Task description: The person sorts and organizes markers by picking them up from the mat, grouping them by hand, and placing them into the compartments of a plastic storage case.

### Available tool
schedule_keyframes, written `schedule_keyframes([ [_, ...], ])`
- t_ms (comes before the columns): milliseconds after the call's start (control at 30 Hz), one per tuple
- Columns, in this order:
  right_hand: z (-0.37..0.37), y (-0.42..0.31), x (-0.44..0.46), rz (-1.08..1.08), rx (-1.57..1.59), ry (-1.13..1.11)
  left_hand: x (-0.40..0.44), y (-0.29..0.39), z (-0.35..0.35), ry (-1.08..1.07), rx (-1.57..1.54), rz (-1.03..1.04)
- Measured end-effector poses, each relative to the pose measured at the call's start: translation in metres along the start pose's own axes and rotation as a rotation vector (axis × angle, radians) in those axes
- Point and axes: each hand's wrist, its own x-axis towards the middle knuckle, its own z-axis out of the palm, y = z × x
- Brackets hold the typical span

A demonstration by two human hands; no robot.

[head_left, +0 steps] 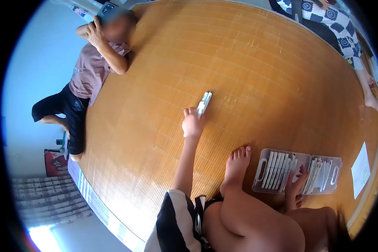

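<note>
My left hand (193,124) reaches forward over the mat, its fingers closed on the near end of white markers (205,101). At least two lie side by side, pointing away from me; their lower ends are hidden by the fingers. Off to the right sits a clear plastic case (258,185), opened flat, with rows of white markers (276,170) in both halves. My right hand (296,183) is over the middle of this case, thumb and fingers apart, with nothing visible in it.
A woven bamboo mat (248,92) covers the surface. My bare foot (239,161) rests left of the case. A white sheet (361,170) lies at the far right. One person (92,67) reclines at the left holding a phone (108,8); another person's leg (363,86) shows at upper right.
</note>
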Motion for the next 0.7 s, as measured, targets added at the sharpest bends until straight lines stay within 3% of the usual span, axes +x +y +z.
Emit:
schedule_keyframes([
  [67, -0.007, -0.010, 0.006, 0.010, -0.006, -0.004, 0.014, 0.006, 0.007, -0.321, 0.290, -0.102],
  [167, -0.014, -0.014, 0.008, 0.025, -0.003, 0.003, 0.029, 0.010, 0.013, -0.458, 0.354, -0.015],
  [233, -0.018, -0.014, 0.008, 0.044, -0.001, 0.020, 0.026, 0.012, 0.012, -0.474, 0.233, 0.062],
  [433, -0.034, -0.016, 0.005, 0.041, 0.017, 0.045, -0.033, 0.066, -0.003, -0.374, -0.376, 0.698],
  [500, -0.041, -0.015, 0.003, 0.003, -0.057, 0.044, -0.048, 0.087, 0.005, -0.332, -0.537, 0.816],
  [600, -0.045, -0.009, -0.007, 0.036, -0.056, 0.067, -0.067, 0.117, 0.003, -0.561, -0.502, 0.978],
  [633, -0.045, 0.000, -0.014, 0.056, -0.088, 0.055, -0.074, 0.125, 0.006, -0.535, -0.449, 1.013],
  [667, -0.046, 0.003, -0.018, 0.072, -0.101, 0.042, -0.077, 0.126, 0.010, -0.596, -0.312, 0.982],
  [700, -0.048, 0.002, -0.020, 0.144, -0.057, 0.000, -0.080, 0.130, 0.010, -0.752, -0.061, 0.710],
])
